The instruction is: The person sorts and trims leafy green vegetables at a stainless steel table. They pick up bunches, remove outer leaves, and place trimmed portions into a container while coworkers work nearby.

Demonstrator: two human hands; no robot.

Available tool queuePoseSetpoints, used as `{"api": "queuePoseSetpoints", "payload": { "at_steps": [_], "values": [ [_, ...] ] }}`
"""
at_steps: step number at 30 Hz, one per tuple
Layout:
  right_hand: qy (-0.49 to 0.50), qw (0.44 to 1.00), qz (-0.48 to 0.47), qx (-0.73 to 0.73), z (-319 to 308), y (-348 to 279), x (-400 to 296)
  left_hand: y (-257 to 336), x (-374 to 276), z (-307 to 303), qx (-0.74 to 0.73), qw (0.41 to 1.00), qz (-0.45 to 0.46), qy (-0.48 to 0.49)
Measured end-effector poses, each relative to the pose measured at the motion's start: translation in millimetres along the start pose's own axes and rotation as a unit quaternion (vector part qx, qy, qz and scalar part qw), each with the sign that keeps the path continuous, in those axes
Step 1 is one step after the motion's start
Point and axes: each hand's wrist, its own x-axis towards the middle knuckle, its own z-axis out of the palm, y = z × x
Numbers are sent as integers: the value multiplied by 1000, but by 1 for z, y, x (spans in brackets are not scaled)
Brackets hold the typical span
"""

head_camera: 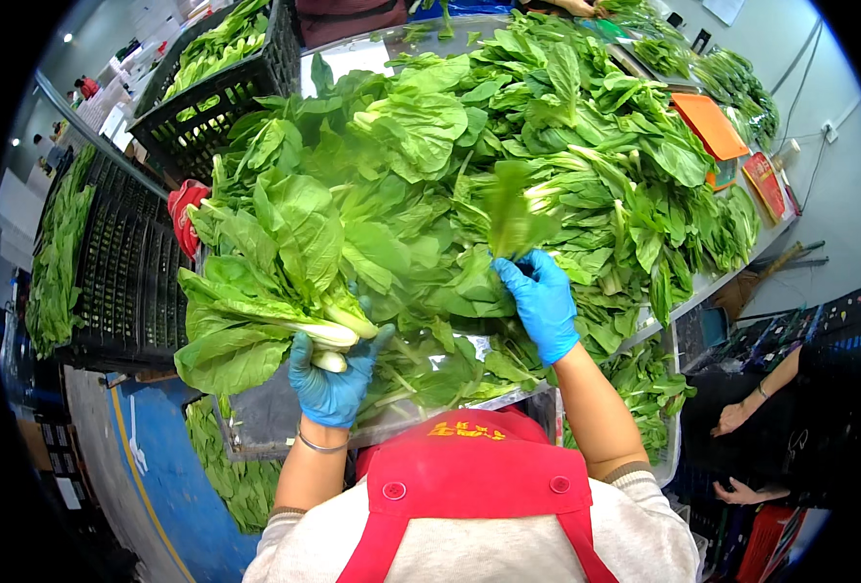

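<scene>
My left hand (335,379), in a blue glove, is closed around a bunch of leafy greens (284,291). Their pale cut stems point toward me and the broad leaves fan out to the left and away. My right hand (539,302), gloved in blue too, pinches a single green leaf (509,211) that is blurred by motion. Both hands are above the near side of a large heap of leafy greens (430,138) spread over the table (700,288). Loose leaves and stems lie between my hands at the near edge.
A black plastic crate (215,120) of greens stands at the back left, near a red cloth (186,211). On the right are an orange scale (708,127) and a red packet (764,186). A bin (669,437) holds more greens below. Another person's hands (740,419) show at the right.
</scene>
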Motion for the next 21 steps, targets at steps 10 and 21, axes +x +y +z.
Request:
{"api": "queuePoseSetpoints", "payload": {
  "at_steps": [10,21],
  "values": [
    [-66,956,112,261,7,15,-15,-40,16,8,26,995,-98,-8],
    [1,990,-120,-67,15,-10,-47,-66,21,-23,104,973,-204,-29]
  ]
}}
